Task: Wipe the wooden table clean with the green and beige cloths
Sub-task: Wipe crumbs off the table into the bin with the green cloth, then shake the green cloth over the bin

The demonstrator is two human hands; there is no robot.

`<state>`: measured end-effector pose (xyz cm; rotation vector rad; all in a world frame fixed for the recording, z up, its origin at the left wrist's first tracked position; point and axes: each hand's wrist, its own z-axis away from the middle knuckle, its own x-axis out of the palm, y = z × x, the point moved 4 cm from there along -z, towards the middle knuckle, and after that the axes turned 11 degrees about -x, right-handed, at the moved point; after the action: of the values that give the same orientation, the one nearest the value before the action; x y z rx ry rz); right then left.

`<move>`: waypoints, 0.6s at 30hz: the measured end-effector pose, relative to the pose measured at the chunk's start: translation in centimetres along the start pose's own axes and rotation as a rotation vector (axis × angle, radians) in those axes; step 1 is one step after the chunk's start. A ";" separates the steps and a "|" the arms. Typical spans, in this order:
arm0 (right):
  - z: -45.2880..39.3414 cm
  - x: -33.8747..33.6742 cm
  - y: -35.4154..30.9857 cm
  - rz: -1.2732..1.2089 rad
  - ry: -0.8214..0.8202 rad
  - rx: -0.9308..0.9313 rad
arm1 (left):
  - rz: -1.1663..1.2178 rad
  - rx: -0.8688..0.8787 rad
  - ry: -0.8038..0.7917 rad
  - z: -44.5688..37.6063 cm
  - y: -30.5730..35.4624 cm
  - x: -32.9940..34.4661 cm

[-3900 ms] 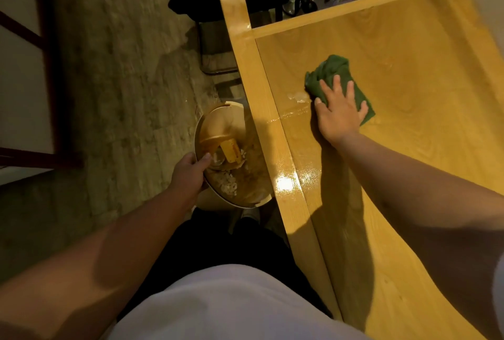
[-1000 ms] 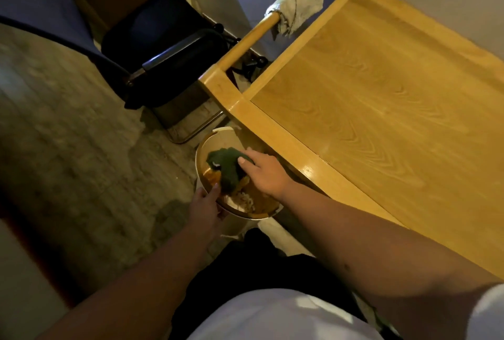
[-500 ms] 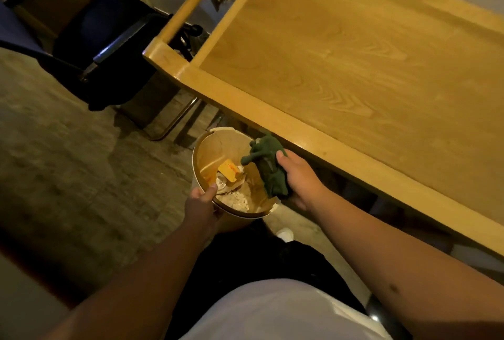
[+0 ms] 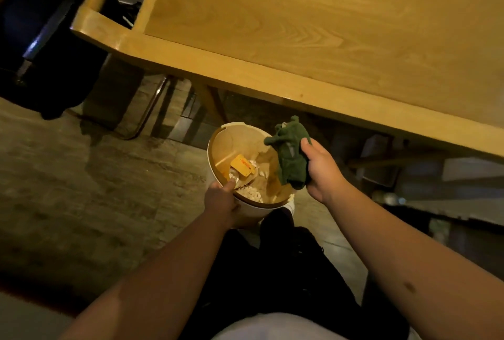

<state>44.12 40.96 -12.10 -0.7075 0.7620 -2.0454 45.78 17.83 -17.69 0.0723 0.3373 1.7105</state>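
Head view, looking down: my right hand [image 4: 321, 170] is curled round the bunched green cloth [image 4: 290, 154], thumb on its upper edge, holding it just above the right side of the bin's rim. My left hand [image 4: 222, 199] grips the near rim of the small round waste bin [image 4: 218, 135], thumb hooked inside, fingers wrapped under its white outer wall. Inside the bin lie a yellow packet [image 4: 241, 165] and pale crumbs [image 4: 249, 193]. The bin is held out in front of my dark trousers [image 4: 286, 271], above the floor [image 4: 81, 176]. Beyond it, the wooden table [image 4: 313, 25] fills the upper right, its raised edge nearest the cloth but apart from it. A dark chair [image 4: 49, 47] stands at far left.
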 end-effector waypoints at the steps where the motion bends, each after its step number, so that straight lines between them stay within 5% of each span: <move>1: 0.1 -0.3 0.6 -0.027 0.032 -0.010 | -0.022 -0.010 -0.016 -1.0 -0.4 0.1; 8: -1.5 -2.2 7.2 -0.154 0.209 -0.083 | -0.022 -0.099 -0.147 -9.8 -3.6 1.2; 18: -8.6 -4.4 18.1 -0.131 0.207 -0.108 | 0.079 -0.108 -0.247 -24.0 -8.6 3.6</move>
<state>49.27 38.19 -31.75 -0.6255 0.9722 -2.2347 47.70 18.14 -43.40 0.2179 0.0593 1.7715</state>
